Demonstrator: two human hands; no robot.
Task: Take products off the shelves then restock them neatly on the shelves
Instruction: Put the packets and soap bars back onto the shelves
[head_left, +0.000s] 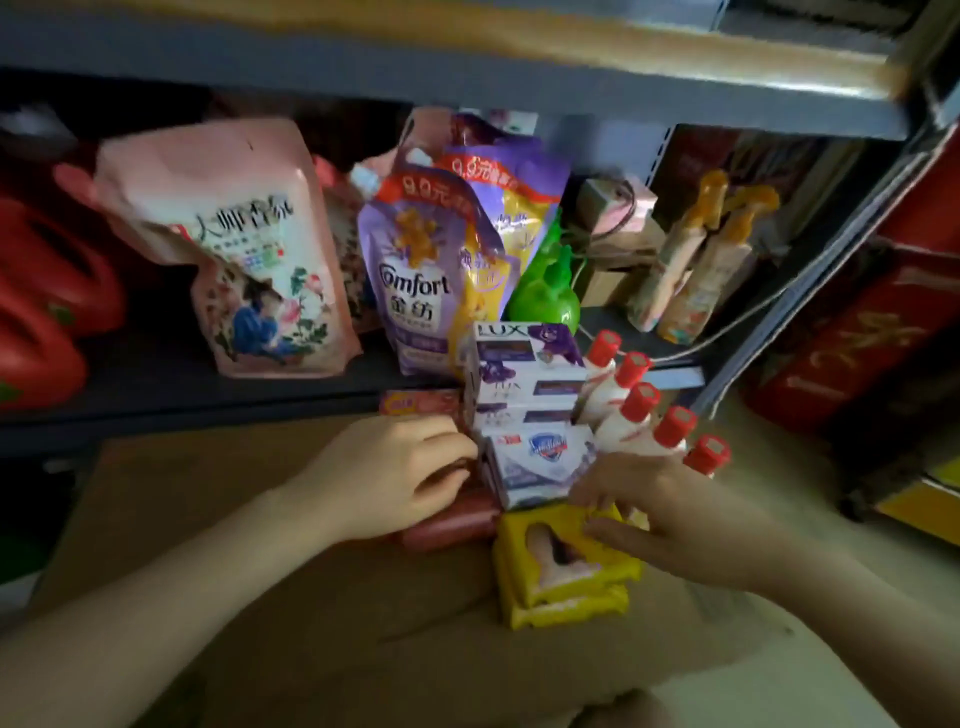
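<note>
While a good share of the stock already stands on the dark grey metal shelf (208, 395), a cluster of smaller goods sits off it, on the brown cardboard surface (234, 519) in front, so the job looks roughly midway by my reading. On the shelf stand a pink floral refill pouch (244, 249), two purple Comfort softener pouches (415, 270), a green plastic spray bottle (545, 291), red plastic jugs (47, 301) at the far left and pale spray bottles with orange triggers (696, 260) at the right. These stand upright but loosely, some leaning, so tidying seems left to do.

At the shelf's front edge a stack of purple-and-white Lux soap boxes (524, 374) rises, with a white and blue Safeguard soap box (540, 462) just before it. Beside them runs a row of white bottles with red caps (639, 400). Two yellow wrapped soap packs (561, 566) lie stacked on the cardboard, and reddish-brown wrapped bars (447, 519) lie to their left.

Curled fingers of the left hand (395, 473) rest on the reddish bars beside the Safeguard box; whether it truly grips them I cannot tell. Bent fingers of the right hand (660, 514) press on the top yellow pack, apparently taking hold of it. These small items likely go onto the shelf next.
</note>
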